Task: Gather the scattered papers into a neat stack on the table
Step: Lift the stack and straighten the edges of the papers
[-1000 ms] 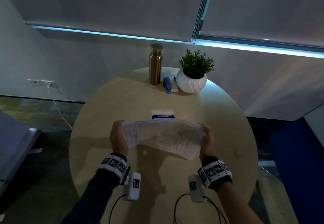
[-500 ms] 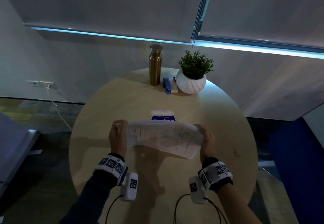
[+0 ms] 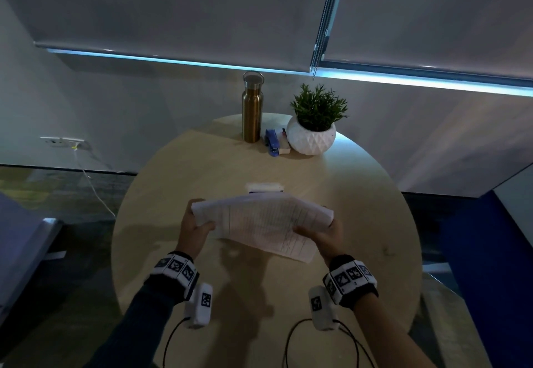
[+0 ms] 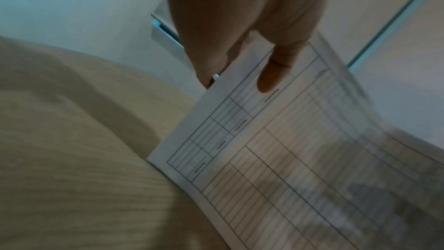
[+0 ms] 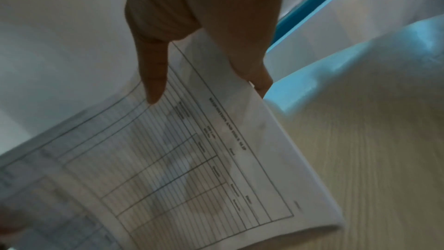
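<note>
Over the middle of the table [image 3: 161, 203], a bit toward my near edge, I've got the papers [image 3: 261, 223] up in the air between both hands, nothing of them touching the wood as far as I can tell. Left hand [image 3: 193, 230] pinches the left short edge, thumb on the printed side and fingers curled behind. Right hand [image 3: 324, 233] does the same on the right edge. The wrist views back that up: one thumb lying flat across the form on each side, the rest of the fingers tucked behind the sheets.

My read is that I'm at the squaring-up step. The bundle isn't flush: the near right corner hangs lower and sticks out, and the sheets bow between my hands. So the trick, I think, is to loosen both pinches just enough that the sheets can slide against each other, tip the bundle so one long edge points down, and tap it on the table. Then turn it and tap a short edge too. Too tight a hold and nothing aligns; too loose and the pile fans out.

After that I'd lay it flat near the centre, short of that small box [image 3: 264, 187] just behind the papers. Bottle [image 3: 253, 108], stapler [image 3: 272, 141] and plant pot [image 3: 311, 138] sit along the far edge, well apart, so no worries there.

I can't count the sheets from any view.
</note>
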Tool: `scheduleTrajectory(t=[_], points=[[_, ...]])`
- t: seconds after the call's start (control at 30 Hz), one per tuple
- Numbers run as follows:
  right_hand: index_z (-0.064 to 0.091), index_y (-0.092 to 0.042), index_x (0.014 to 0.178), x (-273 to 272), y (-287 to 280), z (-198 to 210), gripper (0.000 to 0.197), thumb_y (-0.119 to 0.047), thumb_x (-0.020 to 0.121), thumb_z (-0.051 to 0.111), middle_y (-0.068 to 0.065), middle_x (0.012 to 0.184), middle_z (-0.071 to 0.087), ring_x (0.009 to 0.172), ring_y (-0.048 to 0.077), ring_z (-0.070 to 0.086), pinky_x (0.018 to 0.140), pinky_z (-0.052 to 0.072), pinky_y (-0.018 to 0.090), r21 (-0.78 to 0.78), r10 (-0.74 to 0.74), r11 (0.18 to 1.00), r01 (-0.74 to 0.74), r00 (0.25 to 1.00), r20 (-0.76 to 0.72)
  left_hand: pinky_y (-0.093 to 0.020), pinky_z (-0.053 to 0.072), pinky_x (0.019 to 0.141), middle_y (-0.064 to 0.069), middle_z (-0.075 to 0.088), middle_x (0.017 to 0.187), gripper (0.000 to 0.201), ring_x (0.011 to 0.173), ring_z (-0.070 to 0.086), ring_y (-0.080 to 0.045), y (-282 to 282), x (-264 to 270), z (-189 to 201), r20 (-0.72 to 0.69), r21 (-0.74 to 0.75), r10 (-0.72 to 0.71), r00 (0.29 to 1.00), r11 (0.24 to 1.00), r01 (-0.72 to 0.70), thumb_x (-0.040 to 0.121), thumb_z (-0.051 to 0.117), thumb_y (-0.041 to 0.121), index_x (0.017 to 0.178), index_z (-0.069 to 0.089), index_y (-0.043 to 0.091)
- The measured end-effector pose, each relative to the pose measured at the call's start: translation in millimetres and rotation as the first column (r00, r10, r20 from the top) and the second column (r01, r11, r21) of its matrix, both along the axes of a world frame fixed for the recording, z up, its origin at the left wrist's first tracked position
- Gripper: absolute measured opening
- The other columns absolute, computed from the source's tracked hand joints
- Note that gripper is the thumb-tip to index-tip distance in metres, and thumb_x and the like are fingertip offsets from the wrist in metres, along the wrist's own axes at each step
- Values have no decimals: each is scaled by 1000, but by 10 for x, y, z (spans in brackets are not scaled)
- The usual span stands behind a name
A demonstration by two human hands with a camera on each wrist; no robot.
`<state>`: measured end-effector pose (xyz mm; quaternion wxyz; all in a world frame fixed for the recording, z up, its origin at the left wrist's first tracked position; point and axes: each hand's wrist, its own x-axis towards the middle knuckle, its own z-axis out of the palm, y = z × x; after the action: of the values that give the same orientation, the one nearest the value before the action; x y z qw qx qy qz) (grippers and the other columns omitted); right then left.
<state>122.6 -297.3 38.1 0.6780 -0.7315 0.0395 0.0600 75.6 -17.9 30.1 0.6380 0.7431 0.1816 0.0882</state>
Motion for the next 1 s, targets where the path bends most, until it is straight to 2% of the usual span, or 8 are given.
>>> scheduleTrajectory(t=[0.07, 0.2, 0.3, 0.43, 0.6, 0.77, 0.9, 1.0], points=[[60, -19, 80, 53, 22, 14, 25, -8, 68, 80, 4, 84, 63, 80, 25, 62, 70, 54, 49, -37, 26, 999, -25, 999, 26, -25, 41, 66, -7, 52, 89, 25, 83, 50, -21, -34, 44, 28, -14, 36, 5, 1000, 999, -4, 83, 46, -11, 97, 48, 9], [62, -4, 71, 129, -10, 33, 18, -19, 71, 72, -4, 68, 64, 69, 22, 57, 62, 43, 38, 36, 23, 999, -27, 992, 121, -24, 36, 61, -1, 46, 78, 19, 72, 45, -14, -21, 81, 106, 47, 47, 55, 997, 997, -57, 90, 36, -6, 83, 44, 11], [66, -2, 78, 118, -73, 25, 38, -34, 64, 81, -2, 74, 67, 72, 20, 62, 62, 49, 38, 43, 23, 999, -29, 990, 142, -18, 39, 63, 0, 49, 81, 20, 75, 47, -12, 24, 56, 117, 108, -51, 93, 990, 995, -88, 86, 42, 0, 79, 46, 18], [66, -22, 88, 98, 1, -78, 64, -52, 36, 87, -1, 92, 69, 88, 18, 66, 68, 56, 29, 77, -44, 996, 43, 999, 14, -25, 41, 62, -1, 50, 88, 32, 79, 48, -16, -7, -9, 24, 110, -173, 36, 993, 985, -16, 59, 45, 5, 88, 46, 19], [66, -19, 95, 123, 105, -76, 68, -77, 63, 51, 10, 108, 62, 102, 31, 54, 90, 40, 50, 146, -155, 976, 163, 986, -66, -26, 42, 69, 2, 48, 92, 39, 84, 49, -14, -49, 32, 0, 157, -177, 19, 987, 984, 9, 62, 60, 40, 95, 44, 24], [55, -20, 71, 174, 143, 12, 42, -61, 68, 48, 4, 86, 55, 88, 27, 49, 79, 36, 40, 119, -231, 962, 244, 966, -115, -37, 40, 72, -2, 51, 88, 34, 89, 48, -22, -37, 144, -42, 69, -154, 132, 989, 981, -120, 71, 40, 57, 86, 50, 28], [60, -22, 93, 115, 82, -13, 41, -53, 66, 66, 6, 99, 63, 92, 25, 58, 81, 47, 44, 68, -105, 992, 106, 994, -20, -22, 42, 66, 2, 50, 89, 53, 82, 48, -15, -3, 153, 6, 117, -141, 53, 992, 989, -36, 72, 48, 53, 102, 45, 10], [56, -13, 114, 102, -16, -174, 48, -20, 71, 75, 9, 113, 63, 105, 27, 61, 87, 54, 49, -119, 10, 993, -5, 999, 40, -21, 50, 72, 0, 55, 101, 64, 89, 57, -6, 164, 100, -161, 83, 41, -133, 988, 991, 130, 65, 78, 33, 114, 43, 9]])
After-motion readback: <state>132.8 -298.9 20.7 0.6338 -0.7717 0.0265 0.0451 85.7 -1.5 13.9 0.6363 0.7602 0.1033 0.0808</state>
